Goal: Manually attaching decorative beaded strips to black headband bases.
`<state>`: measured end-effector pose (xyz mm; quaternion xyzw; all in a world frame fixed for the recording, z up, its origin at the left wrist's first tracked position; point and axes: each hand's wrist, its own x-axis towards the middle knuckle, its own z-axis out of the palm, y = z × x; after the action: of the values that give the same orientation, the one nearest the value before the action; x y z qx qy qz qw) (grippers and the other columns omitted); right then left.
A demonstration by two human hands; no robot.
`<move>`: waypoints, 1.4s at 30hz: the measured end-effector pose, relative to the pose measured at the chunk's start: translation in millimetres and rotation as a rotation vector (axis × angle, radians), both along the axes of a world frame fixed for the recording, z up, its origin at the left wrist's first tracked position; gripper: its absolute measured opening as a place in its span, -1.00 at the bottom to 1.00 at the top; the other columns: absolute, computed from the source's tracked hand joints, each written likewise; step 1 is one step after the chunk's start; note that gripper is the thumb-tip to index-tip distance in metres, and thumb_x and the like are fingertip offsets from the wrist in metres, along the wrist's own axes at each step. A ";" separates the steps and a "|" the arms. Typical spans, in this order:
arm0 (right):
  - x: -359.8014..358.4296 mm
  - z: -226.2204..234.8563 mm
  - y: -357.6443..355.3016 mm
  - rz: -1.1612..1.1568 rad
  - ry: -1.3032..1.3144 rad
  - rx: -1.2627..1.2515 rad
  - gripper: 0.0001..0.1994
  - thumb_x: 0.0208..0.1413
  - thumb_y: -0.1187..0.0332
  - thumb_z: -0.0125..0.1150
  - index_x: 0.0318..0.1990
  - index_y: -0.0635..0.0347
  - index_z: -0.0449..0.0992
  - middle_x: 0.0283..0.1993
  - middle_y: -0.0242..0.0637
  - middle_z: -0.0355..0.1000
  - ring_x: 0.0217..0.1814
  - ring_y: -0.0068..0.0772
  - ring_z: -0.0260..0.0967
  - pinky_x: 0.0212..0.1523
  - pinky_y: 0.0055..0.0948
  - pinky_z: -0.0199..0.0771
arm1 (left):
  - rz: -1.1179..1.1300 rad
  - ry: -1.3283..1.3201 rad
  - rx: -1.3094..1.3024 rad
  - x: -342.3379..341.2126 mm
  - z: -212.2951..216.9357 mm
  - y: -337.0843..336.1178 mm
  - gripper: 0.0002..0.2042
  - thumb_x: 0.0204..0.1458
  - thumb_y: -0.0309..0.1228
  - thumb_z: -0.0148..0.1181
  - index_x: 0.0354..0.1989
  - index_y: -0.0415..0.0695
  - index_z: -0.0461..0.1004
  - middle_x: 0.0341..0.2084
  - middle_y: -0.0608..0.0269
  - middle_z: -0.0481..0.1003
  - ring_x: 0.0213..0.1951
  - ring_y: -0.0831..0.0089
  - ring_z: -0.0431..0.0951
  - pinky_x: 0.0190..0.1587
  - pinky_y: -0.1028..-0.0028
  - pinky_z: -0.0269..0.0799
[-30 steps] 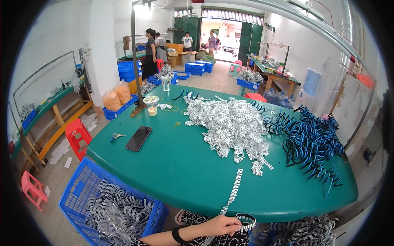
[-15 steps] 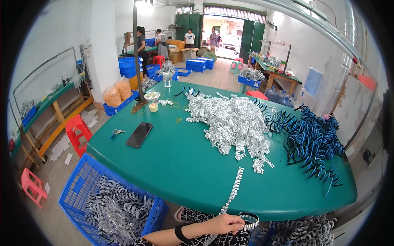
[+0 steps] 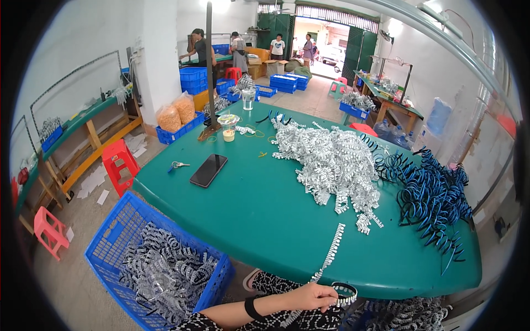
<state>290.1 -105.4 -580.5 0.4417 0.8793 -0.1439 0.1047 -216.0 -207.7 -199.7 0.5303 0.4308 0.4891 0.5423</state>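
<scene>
My left hand [image 3: 310,298], with a black band on its wrist, is closed in a pinch just off the near edge of the green table [image 3: 243,220]. From its fingertips a curled black-and-white strip [image 3: 348,293] loops out to the right. A long white toothed strip [image 3: 333,248] lies over the table edge and passes behind this hand; below it, more of a strip hangs toward my lap. Whether the two pieces join is hidden by the hand. My right hand does not show.
White curled strips [image 3: 331,160] are heaped mid-table, with blue-and-black coils [image 3: 433,190] at right. A phone [image 3: 208,170], keys [image 3: 178,165] and a cup [image 3: 228,134] lie left. A blue crate [image 3: 113,234] of coils stands lower left; red stools [image 3: 118,163] and several people are beyond.
The whole scene has shifted right in the picture as the view turned. My left hand keeps its pinch on the curled strip.
</scene>
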 end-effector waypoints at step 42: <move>-309.1 426.4 -54.1 0.321 0.839 0.168 -0.81 0.01 0.51 0.11 -0.19 0.25 0.47 -0.23 -0.07 0.44 -0.21 -0.03 0.40 -0.21 -0.30 0.42 | -0.043 0.316 0.150 3.3 -2.2 -22.4 -0.84 0.09 -0.35 -0.01 -0.38 -0.16 0.43 -0.77 0.30 0.42 -0.68 0.46 0.43 -0.53 0.48 0.33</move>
<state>-19.0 -159.4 -154.0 0.2104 0.9116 -0.2204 -0.2760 -212.7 -230.1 -201.9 0.6485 0.4615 0.4187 0.4372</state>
